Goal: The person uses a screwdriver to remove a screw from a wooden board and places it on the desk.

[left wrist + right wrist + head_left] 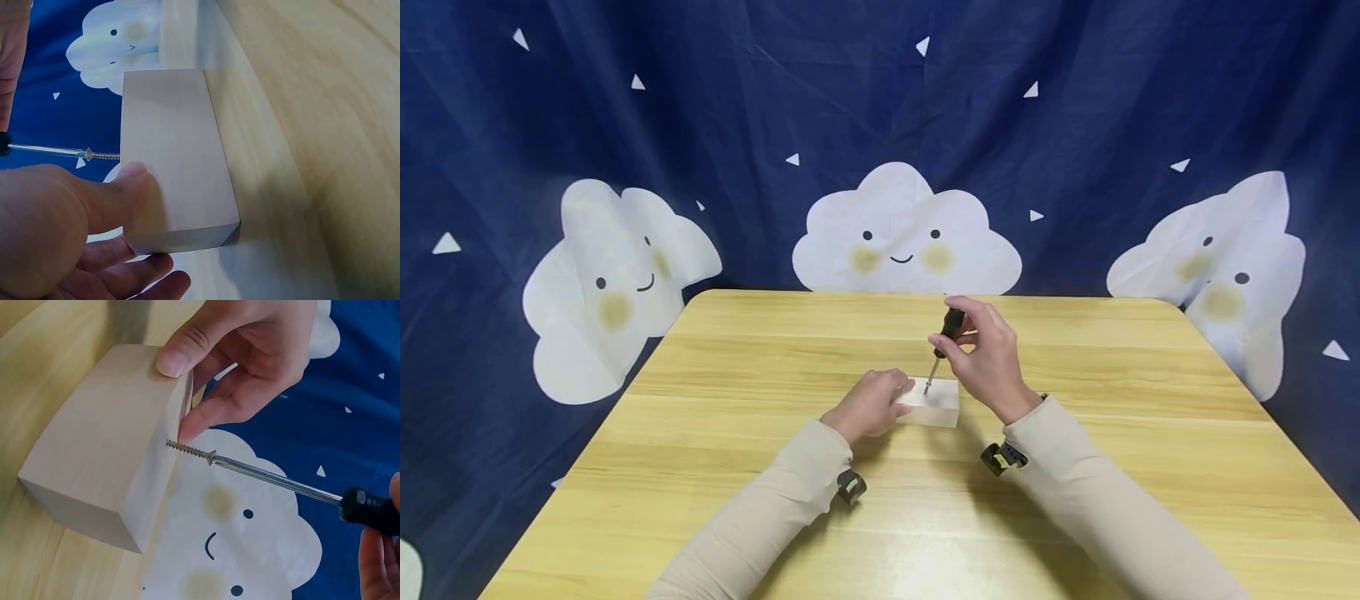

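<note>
A pale wooden block point(936, 411) lies on the table, and my left hand point(868, 404) grips its left end, thumb point(128, 190) on the near side. From the block's top face a screw point(187, 449) stands up, its thread mostly showing. The tip of a screwdriver point(950, 325) meets the screw head, shaft and screw in one line, leaning slightly. My right hand point(988, 354) holds the black screwdriver handle point(370, 511) between thumb and fingers, above the block. How deep the screw tip sits is hidden.
The light wood-grain table point(737, 500) spreads around the block on all sides. Behind its far edge hangs a dark blue curtain point(737, 108) with smiling clouds. Small dark wrist cameras point(852, 486) are strapped at both cuffs.
</note>
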`<state>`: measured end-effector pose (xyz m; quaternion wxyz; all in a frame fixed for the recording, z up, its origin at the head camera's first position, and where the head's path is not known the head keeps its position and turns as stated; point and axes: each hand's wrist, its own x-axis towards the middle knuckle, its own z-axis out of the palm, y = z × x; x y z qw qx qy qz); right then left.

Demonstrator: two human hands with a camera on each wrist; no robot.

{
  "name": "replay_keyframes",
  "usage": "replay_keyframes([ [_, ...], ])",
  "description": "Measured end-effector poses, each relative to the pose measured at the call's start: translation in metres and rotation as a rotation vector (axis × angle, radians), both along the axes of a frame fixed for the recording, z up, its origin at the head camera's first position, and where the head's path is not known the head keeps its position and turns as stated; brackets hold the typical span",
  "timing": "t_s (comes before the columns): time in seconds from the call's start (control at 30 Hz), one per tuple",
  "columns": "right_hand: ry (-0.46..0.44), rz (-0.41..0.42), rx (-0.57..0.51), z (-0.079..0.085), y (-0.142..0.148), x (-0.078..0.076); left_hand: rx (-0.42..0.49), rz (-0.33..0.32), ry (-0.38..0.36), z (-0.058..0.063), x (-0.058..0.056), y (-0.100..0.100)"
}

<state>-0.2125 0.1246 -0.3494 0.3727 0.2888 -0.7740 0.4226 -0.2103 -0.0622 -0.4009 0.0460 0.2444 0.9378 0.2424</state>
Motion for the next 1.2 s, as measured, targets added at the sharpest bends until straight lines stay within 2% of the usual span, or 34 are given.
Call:
replay_keyframes([
  [0.4,-0.017,-0.011,-0.077,-0.0024,-0.0004,-0.0014,-0.021,0.021,-0.019,0.0009,-0.0010,0.0001],
  [0.97,-0.101,0.078,-0.060,0.0056,-0.0006,-0.0009,-0.035,0.032,-0.012,0.0073,-0.0017,0.0027],
  [1.2,-0.109,0.097,-0.049,0.0024,-0.0012,0.0018,-0.027,0.041,-0.026,0.0043,-0.0005,0.0025],
])
